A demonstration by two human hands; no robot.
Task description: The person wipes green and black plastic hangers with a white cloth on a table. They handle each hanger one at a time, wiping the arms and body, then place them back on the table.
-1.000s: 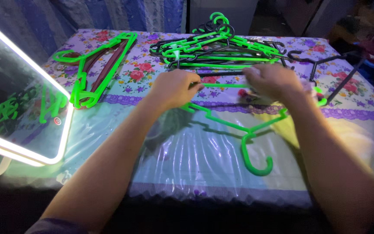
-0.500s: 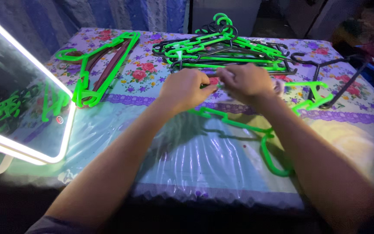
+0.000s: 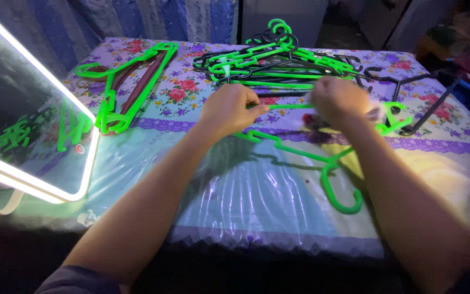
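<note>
Head view, only one. Two bare hands over the surface (image 3: 235,185), which is covered by a floral cloth under clear plastic sheeting.

Left hand (image 3: 229,110): fingers curled and pinched shut on the straight bar of one bright green plastic clothes hanger (image 3: 300,155), near the bar's left end.
Right hand (image 3: 339,100): blurred; closed over the same bar farther right, with something small and reddish under the fingers that cannot be identified. The two hands sit apart, a short stretch of green bar showing between them.

Held hanger: count 1. It lies upside down to the camera, shoulders sloping toward the near edge, hook pointing at the person and resting on the plastic sheeting.

Far centre: pile of green and black plastic hangers (image 3: 278,62), tangled; exact count cannot be read, several of each colour.
Far right: black plastic hangers (image 3: 420,95) lying separately, at least 1, possibly 2.
Far left: bundle of green hangers with dark red hangers (image 3: 129,84), stacked; at least 2 green, 2 dark red.

Left edge: 1 rectangular mirror with lit white rim (image 3: 33,130), tilted, reflecting green hangers
</note>
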